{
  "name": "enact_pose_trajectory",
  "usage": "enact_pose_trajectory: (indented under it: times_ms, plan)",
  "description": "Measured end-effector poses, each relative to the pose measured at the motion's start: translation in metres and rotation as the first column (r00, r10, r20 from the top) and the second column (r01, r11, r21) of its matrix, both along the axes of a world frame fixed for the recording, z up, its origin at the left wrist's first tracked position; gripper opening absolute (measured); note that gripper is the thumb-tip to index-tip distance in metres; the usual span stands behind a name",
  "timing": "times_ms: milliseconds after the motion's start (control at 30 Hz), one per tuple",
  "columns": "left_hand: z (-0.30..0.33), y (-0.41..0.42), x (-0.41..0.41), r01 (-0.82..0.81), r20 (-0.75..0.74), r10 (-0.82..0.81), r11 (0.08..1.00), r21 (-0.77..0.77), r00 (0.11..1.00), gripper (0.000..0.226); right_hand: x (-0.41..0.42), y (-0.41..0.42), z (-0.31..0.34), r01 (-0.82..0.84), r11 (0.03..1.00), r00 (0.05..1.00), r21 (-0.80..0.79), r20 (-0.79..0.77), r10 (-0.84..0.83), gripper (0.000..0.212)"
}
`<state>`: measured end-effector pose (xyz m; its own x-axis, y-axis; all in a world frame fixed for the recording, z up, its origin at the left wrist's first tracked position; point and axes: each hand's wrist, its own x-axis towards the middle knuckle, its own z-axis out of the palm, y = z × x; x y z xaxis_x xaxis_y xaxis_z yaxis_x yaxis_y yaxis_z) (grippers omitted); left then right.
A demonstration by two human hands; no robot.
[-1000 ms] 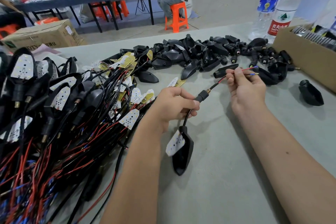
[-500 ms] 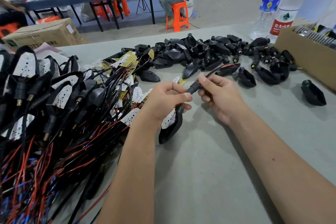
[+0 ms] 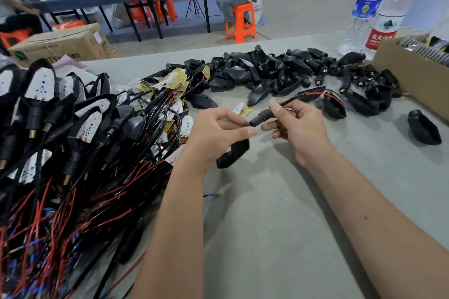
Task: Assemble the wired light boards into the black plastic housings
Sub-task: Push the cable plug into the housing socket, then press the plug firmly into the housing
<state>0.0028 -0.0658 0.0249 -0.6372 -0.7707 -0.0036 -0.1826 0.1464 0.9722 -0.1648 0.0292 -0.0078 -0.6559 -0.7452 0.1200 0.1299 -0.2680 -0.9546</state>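
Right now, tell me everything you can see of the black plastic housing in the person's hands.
The black plastic housing is a matte, pointed shell that narrows into a round stem. It hangs tilted above the grey table, point down toward the person. The left hand grips its body, hiding most of it; the right hand pinches the black sleeved wire leaving the stem, which ends in thin red and black leads. Its light board is mostly hidden.
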Motion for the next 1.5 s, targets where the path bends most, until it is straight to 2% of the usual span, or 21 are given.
enact_pose_trajectory:
  times_ms: [167, 333, 633, 767, 967, 1133, 1300, 1400, 1500]
  plan:
    - [-0.005, -0.003, -0.006, -0.028, -0.03, 0.022, 0.971, -0.236, 0.999, 0.032, -0.001, 0.004, 0.003, -0.072, 0.994, 0.994, -0.079, 0.075, 0.078, 0.005]
    - [-0.008, -0.007, -0.005, -0.054, -0.104, 0.019, 0.939, -0.34, 0.994, 0.034, 0.0, 0.007, 0.007, -0.143, 0.982, 0.984, -0.12, 0.09, 0.155, 0.011]
    - [-0.006, -0.004, -0.004, -0.113, -0.177, 0.046, 0.914, -0.389, 0.983, 0.038, 0.003, 0.01, 0.01, -0.215, 0.963, 0.969, -0.161, 0.089, 0.231, 0.013]
    - [-0.007, -0.001, -0.006, -0.115, -0.17, 0.044, 0.894, -0.432, 0.984, 0.041, 0.003, 0.01, 0.009, -0.206, 0.964, 0.972, -0.168, 0.078, 0.221, 0.012]
    - [-0.01, -0.001, -0.01, -0.157, -0.134, 0.099, 0.815, -0.558, 0.986, 0.042, 0.004, 0.009, 0.009, -0.196, 0.971, 0.98, -0.136, 0.018, 0.2, 0.012]
    - [-0.011, 0.0, -0.011, -0.231, -0.146, 0.179, 0.771, -0.593, 0.973, 0.041, 0.006, 0.009, 0.01, -0.21, 0.971, 0.978, -0.116, -0.033, 0.207, 0.014]
    - [-0.012, -0.001, -0.011, -0.235, -0.117, 0.207, 0.761, -0.605, 0.971, 0.04, 0.006, 0.008, 0.009, -0.212, 0.971, 0.977, -0.109, -0.051, 0.207, 0.01]
    - [-0.012, 0.0, -0.011, -0.234, -0.114, 0.208, 0.772, -0.591, 0.972, 0.04, 0.007, 0.007, 0.008, -0.152, 0.984, 0.987, -0.09, -0.056, 0.147, 0.014]
    - [-0.011, 0.001, -0.012, -0.218, -0.128, 0.177, 0.796, -0.565, 0.976, 0.041, 0.007, 0.005, 0.007, -0.041, 0.996, 0.999, -0.074, -0.016, 0.04, 0.007]
